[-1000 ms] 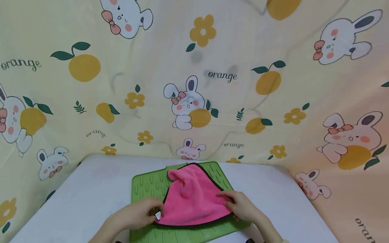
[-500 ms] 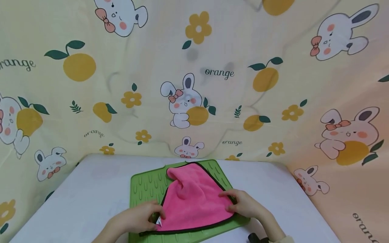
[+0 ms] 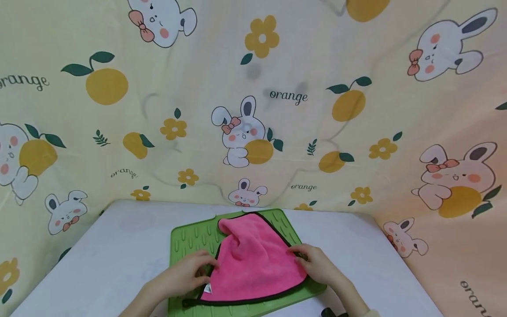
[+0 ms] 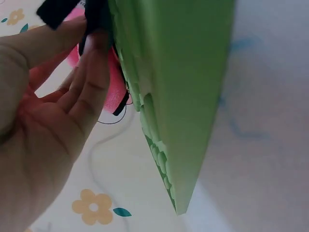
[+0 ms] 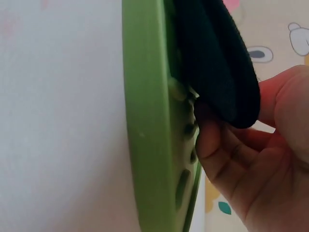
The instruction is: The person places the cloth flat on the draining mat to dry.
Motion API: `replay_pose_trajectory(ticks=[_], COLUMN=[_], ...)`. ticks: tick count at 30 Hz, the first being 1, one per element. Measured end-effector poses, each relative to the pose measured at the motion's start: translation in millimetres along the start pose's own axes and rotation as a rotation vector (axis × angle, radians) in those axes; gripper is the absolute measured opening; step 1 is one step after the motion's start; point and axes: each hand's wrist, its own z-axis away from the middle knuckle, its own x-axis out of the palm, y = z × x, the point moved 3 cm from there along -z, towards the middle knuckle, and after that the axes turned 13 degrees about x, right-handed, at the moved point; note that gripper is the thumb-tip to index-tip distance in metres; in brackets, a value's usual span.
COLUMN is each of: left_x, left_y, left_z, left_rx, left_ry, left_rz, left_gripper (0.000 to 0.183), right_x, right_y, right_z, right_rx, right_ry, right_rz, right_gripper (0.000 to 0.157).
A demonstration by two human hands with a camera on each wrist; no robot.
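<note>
A pink cloth (image 3: 257, 264) with a black edging lies in a rough triangle over a green ridged mat (image 3: 194, 237). Folds bunch near its upper left, and a small white tag (image 3: 207, 288) shows by the lower left corner. My left hand (image 3: 186, 273) pinches the cloth's left edge; in the left wrist view its thumb and fingers (image 4: 91, 72) meet at the dark edging. At the opposite edge, my right hand (image 3: 317, 264) holds the cloth between thumb and fingers. The right wrist view has the fingers (image 5: 217, 140) beneath the dark edge (image 5: 217, 67), beside the mat's ridges.
The mat rests on a white table (image 3: 126, 237). A cream curtain (image 3: 178, 79) printed with rabbits and oranges hangs behind the table and along its sides. A dark object (image 3: 332, 312) shows at the bottom by the right forearm.
My left hand has shifted up along the left edge, leaving the lower left corner and tag exposed. The cloth's front edge has spread toward me; the right hand has moved slightly.
</note>
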Motion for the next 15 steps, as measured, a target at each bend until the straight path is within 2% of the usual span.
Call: replay_pose_trajectory(ticks=[5,11,15], left_x=[0.7,-3.9,-9.8], left_y=[1.2,3.6,5.4], left_z=[-0.2,2.5,6.5], left_rx=[-0.007,-0.038,-0.048], left_ry=[-0.017,-0.046,-0.056], left_rz=[0.017,0.053,0.102], left_gripper=[0.037,0.055,0.063], right_x=[-1.6,-7.6,-13.4], right_y=[1,6,11], right_z=[2,3,4], right_rx=[-0.008,-0.048,-0.045], right_ry=[-0.009,-0.08,-0.134], right_rz=[0.005,0.011,0.011], right_gripper=[0.034,0.033,0.032])
